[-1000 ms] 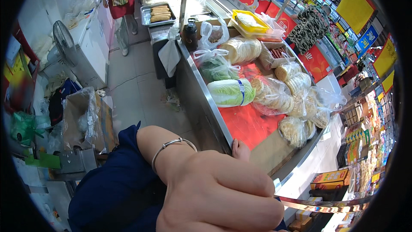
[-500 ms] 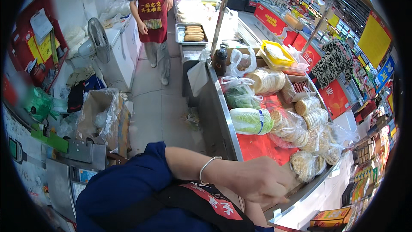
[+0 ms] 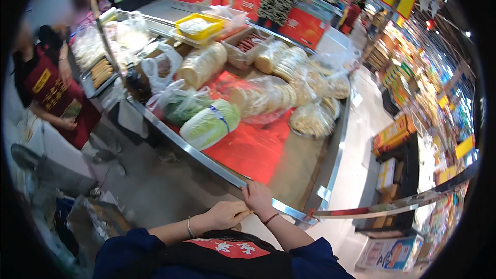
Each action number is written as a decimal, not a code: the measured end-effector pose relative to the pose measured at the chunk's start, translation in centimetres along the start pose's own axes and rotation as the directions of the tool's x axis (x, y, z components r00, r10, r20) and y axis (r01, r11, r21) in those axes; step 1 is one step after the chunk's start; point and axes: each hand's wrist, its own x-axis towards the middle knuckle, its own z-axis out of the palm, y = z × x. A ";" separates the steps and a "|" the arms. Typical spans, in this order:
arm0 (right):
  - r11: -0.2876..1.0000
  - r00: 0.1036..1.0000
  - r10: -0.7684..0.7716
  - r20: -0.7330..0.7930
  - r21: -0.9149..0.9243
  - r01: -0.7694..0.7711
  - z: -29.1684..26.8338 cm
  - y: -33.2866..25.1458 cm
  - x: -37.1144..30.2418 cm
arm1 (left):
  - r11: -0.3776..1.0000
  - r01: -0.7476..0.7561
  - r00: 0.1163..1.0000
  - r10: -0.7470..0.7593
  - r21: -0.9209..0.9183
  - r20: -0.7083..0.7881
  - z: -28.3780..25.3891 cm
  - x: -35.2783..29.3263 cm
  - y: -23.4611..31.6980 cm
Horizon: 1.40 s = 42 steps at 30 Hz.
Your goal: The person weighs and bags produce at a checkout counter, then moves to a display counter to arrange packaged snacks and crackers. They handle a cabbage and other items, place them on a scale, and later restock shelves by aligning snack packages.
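My left hand (image 3: 227,215), with a silver bangle at the wrist, is closed in front of my body. Its fingertips meet the heel of my right hand; anything inside them is hidden. My right hand (image 3: 257,196), wearing a dark red beaded bracelet (image 3: 270,219), curls over the metal rim (image 3: 281,207) of a display counter. Beyond it lies a red sheet (image 3: 253,157) on the counter. A napa cabbage (image 3: 211,124) with a blue band rests nearest on the left. Bagged stacks of round flatbreads (image 3: 261,98) and a bag of pale food (image 3: 311,121) sit farther back.
A bag of leafy greens (image 3: 183,103), a yellow tray (image 3: 199,26) and a box of red sausages (image 3: 249,44) occupy the far side. A person in a maroon apron (image 3: 59,95) stands at left. A long rail (image 3: 372,210) juts out at right.
The view has swung to the right. My left arm was stretched across over the counter; now it is drawn back, and both hands meet at the near rim.
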 end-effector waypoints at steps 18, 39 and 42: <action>0.842 0.909 -0.033 0.416 0.501 -0.198 -9.7 0.7 -16.1 | 0.839 0.143 0.874 -0.356 -0.526 -0.330 17.2 1.1 0.6; 0.967 0.889 0.212 -0.407 0.221 -0.130 -24.7 15.9 -44.7 | 0.126 0.949 0.309 -0.162 -0.291 0.937 47.3 11.8 20.5; 0.959 0.831 0.271 -0.486 0.208 -0.192 -25.9 18.5 -46.9 | 0.019 0.980 0.199 -0.148 -0.199 0.969 50.3 13.5 23.5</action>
